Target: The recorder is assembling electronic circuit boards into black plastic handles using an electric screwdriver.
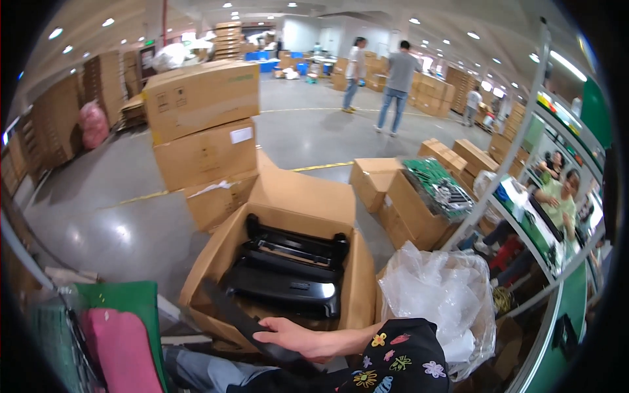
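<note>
My right hand (291, 337) is closed around a long, flat black plastic part (239, 318), whose far end is smeared by motion. The part slants across the near left corner of an open cardboard box (365, 281). Inside that box lie black plastic housings: a glossy one (282, 288) in front and a slotted one (298, 245) behind it. My right arm, in a black sleeve with embroidered flowers, comes in from the lower edge. Of my left hand nothing shows.
Right of the box stands a bag of clear plastic wrap (432, 281). Stacked cartons (203, 147) rise behind it at left; another carton holds green circuit boards (436, 183). A pink and green chair (121, 347) is at lower left, metal shelving (517, 131) at right. Several people stand farther off.
</note>
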Tool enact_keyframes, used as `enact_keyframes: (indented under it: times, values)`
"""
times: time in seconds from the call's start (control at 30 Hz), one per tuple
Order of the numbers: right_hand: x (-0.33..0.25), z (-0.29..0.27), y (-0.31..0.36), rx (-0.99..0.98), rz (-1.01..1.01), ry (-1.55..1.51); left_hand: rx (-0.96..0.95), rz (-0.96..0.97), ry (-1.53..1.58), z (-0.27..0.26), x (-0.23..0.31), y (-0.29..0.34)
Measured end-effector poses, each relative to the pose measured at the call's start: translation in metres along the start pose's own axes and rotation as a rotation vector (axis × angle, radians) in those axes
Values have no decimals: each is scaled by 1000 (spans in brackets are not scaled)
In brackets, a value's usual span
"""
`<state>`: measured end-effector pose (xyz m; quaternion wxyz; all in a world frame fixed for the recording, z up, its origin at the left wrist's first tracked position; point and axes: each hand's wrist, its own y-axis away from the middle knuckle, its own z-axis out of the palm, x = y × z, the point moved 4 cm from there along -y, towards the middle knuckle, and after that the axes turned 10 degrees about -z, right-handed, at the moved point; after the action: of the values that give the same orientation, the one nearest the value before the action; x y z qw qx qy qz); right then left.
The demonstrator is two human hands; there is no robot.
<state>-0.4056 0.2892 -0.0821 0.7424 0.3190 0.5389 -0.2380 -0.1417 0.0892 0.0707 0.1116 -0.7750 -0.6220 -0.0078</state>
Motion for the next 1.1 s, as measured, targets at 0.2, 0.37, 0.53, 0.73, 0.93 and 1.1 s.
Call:
enact_keyframes:
  times: [0.2,0.37,0.53,0.73,0.93,1.1]
  values:
    - [-45,158,12,-339,-387,-245,216,-807,807,0,57,5]
    - [-72,257,46,-973,-744,-10,1005,-811,667,19,38,40]
    - [-98,274,16,-1655,-1237,895,1414,-1212,1468,15,22,95]
    - [-79,301,-15,-1716,-1493,1035,883,-1478,965,8,30,153]
    - [-99,414,-50,-1788,-1122,843,392,-1580,-100,-27,-17,164]
    - [-74,587,-133,-1087,-1653,1055,315,-1357,-76,-2,-78,152]
